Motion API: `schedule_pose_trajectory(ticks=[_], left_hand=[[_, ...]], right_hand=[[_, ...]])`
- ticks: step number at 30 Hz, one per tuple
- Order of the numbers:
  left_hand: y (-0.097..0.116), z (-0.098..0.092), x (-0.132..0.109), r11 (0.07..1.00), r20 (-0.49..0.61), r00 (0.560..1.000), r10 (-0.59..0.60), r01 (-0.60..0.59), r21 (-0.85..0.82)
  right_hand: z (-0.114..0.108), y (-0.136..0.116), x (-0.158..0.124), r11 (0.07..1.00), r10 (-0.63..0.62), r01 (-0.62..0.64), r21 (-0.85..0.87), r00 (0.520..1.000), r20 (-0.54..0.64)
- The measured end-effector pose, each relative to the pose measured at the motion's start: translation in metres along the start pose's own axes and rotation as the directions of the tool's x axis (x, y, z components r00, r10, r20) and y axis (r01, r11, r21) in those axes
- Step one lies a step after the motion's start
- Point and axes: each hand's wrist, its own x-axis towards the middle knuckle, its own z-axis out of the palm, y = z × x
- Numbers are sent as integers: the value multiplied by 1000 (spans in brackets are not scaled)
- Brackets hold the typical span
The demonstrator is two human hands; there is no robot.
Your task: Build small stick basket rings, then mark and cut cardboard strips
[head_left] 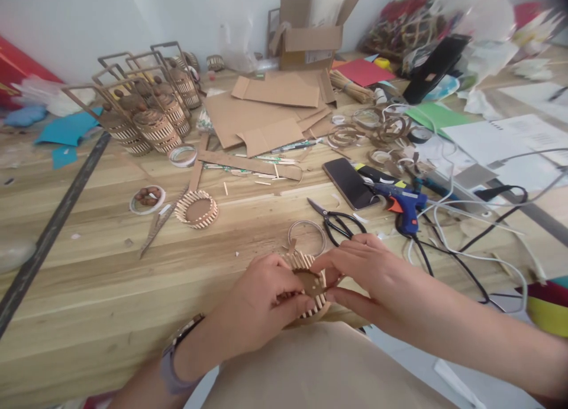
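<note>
At the table's near edge, a small round basket (316, 307) of light sticks around a brown cardboard base lies between my hands. My left hand (271, 290) is closed on its left side, thumb along the near rim and fingers at the inner wall. On the opposite side, my right hand (355, 267) pinches the rim, where a brown strip seems to run; the fingertips partly hide it. Just beyond lies a roll of tape (323, 234), and black-handled scissors (339, 222) rest past my right fingers. Another stick-walled basket (196, 210) stands farther left.
A blue glue gun (406, 205) with trailing cables and a phone (348, 183) lie to the right. Finished-looking baskets with tall handles (155, 122) cluster at the back left. Cardboard sheets (266, 110), a bowl-like ring of brown beads (148, 198) and loose sticks lie around.
</note>
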Motion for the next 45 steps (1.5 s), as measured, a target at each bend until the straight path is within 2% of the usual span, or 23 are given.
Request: schedule_pose_trajectory(ticks=[3,7,17,21,25,29,32,36,41,45], left_hand=[[1,-4,-4,998,9,1000,-12,13,-59],[1,-6,-7,998,30,999,-38,39,-52],[1,-10,-12,999,88,995,37,-35,-22],[1,-13,-15,998,113,992,53,-55,16],[2,-12,-13,996,75,997,13,-19,83],[4,-4,-5,996,32,999,18,-21,87],[2,2,-1,999,-14,999,35,-34,33],[-1,0,-4,1000,-54,998,12,-12,-5],[-3,-6,-10,999,-33,999,-41,42,15],[-6,-7,-12,998,-7,998,-55,55,4]], right_hand=[[-4,0,-1,999,17,-19,47,999,29],[-6,0,-1,999,0,-1,36,1000,12],[-2,6,1,996,-62,60,72,997,39],[-1,4,1,996,-83,81,31,994,66],[2,3,2,995,-94,95,-13,992,80],[6,2,5,998,-68,69,-11,994,87],[5,0,5,999,-41,40,28,997,67],[0,-2,-2,995,17,-19,99,1000,24],[0,2,-9,1000,-20,18,-24,994,-108],[2,6,-7,998,-23,19,-63,997,-76]])
